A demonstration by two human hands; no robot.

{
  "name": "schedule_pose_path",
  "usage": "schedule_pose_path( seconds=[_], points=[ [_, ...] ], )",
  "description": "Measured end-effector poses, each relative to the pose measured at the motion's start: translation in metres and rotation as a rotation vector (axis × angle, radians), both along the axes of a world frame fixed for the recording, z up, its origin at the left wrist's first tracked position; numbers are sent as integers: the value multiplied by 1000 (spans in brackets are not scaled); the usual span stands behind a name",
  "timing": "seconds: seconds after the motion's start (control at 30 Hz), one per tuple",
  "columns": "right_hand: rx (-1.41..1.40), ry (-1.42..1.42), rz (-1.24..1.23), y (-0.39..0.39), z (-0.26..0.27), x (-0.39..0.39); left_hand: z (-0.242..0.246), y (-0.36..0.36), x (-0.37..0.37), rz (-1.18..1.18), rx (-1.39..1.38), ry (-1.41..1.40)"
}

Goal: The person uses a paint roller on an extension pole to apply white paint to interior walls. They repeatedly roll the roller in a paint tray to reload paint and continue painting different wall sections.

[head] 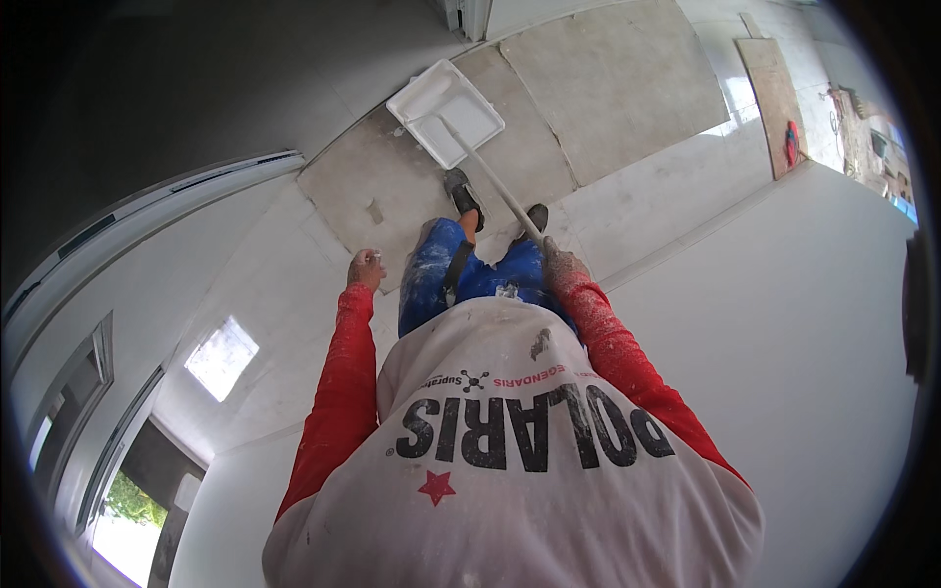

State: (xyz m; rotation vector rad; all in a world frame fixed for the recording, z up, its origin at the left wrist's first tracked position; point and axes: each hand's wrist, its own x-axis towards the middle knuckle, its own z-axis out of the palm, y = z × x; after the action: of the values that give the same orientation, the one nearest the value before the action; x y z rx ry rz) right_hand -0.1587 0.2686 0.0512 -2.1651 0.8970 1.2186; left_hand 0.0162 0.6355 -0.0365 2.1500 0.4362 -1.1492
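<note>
My right hand (562, 266), spotted with white, is closed around a long pale pole (494, 178) beside my right thigh. The pole's far end reaches into a white paint tray (476, 110) on the floor, in front of my shoes; what is fixed to that end cannot be made out against the white tray. My left hand (367, 270) hangs by my left side, away from the pole, with its fingers curled. Something small and white shows at its fingertips, but whether it is an object or paint cannot be told.
Stained covering sheets (617, 81) lie on the floor around the tray and ahead. A wall (750, 316) runs close on my right. Farther right lies a board (768, 103) with a red thing (792, 144) at its edge. A door track (235, 165) crosses at left.
</note>
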Motion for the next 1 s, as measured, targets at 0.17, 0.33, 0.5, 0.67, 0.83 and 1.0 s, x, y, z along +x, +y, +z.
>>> schedule_pose_path(
  seconds=[0.17,0.33,0.5,0.67,0.83,1.0],
  points=[
    [4,31,-10,-2,26,-35,9,12,-2,126,-23,-40],
    [28,107,-22,-8,70,-67,10,17,-15,121,14,-46],
    [23,84,10,-19,94,-103,13,9,-36,132,-8,6],
    [182,-29,-181,-42,117,-106,10,-2,-30,43,28,-15],
    [269,61,-343,-60,158,-98,7,-15,-30,159,-93,-76],
    [238,-35,-418,-53,146,-95,15,-28,-39,172,-83,1]
  ],
)
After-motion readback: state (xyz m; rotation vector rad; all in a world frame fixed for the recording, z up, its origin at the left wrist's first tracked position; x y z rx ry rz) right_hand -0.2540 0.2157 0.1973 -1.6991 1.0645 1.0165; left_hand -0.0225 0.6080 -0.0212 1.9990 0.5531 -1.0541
